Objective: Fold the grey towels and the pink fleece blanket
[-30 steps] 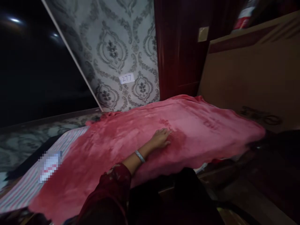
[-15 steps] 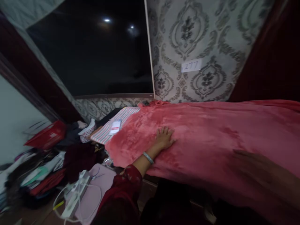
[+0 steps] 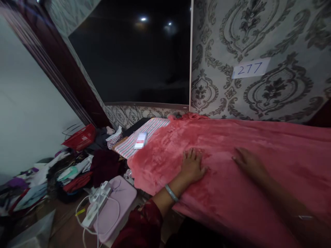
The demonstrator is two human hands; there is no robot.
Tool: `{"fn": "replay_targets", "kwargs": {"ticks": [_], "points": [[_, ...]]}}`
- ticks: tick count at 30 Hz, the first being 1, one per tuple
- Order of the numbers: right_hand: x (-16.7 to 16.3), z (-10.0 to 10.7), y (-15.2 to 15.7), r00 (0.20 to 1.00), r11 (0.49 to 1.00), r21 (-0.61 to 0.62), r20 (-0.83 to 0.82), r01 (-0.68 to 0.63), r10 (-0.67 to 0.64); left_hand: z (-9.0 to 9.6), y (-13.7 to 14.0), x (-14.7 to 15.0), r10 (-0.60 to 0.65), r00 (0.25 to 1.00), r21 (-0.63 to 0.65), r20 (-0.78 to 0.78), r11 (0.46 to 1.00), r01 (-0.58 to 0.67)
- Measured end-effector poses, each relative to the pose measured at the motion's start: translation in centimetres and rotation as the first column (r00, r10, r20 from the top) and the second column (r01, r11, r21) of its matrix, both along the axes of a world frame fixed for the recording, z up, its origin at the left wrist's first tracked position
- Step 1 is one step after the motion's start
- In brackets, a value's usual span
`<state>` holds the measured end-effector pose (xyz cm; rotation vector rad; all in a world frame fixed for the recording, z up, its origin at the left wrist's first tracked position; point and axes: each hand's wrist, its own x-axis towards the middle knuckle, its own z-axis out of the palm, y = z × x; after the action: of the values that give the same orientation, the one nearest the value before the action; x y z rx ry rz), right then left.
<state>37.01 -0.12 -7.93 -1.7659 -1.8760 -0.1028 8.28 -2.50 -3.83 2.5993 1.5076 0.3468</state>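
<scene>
Rests flat on the plush coral-red blanket (image 3: pixel 219 165) with the bare left hand (image 3: pixel 191 167), nearer the pale striped cloth (image 3: pixel 156 126); reaches over it with the bare right hand (image 3: pixel 250 165), unclenched, cannot tell if touching. Grasps nothing. Stretches lengthwise left to right beneath both.

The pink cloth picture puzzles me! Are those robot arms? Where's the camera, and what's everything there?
No robot here: those are a person's own two bare hands. The camera sits on their head, so you look forward and down, as they do.

The left hand lies spread on the pink cloth. The right hand is over the cloth too, but it's too dim to tell whether it touches. Neither seems to hold anything.

At the cloth's far left is a striped cloth, with a blurred-out thing on it. Behind are a big dark screen and a paper marked 277 on the wall.
</scene>
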Motion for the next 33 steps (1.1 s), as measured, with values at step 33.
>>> {"fn": "replay_targets", "kwargs": {"ticks": [33], "points": [[0.7, -2.4, 0.1, 1.0, 0.999, -0.029, -0.02, 0.016, -0.016, 6.7, 14.5, -11.9, 0.504, 0.816, -0.276, 0.282, 0.857, -0.434]]}}
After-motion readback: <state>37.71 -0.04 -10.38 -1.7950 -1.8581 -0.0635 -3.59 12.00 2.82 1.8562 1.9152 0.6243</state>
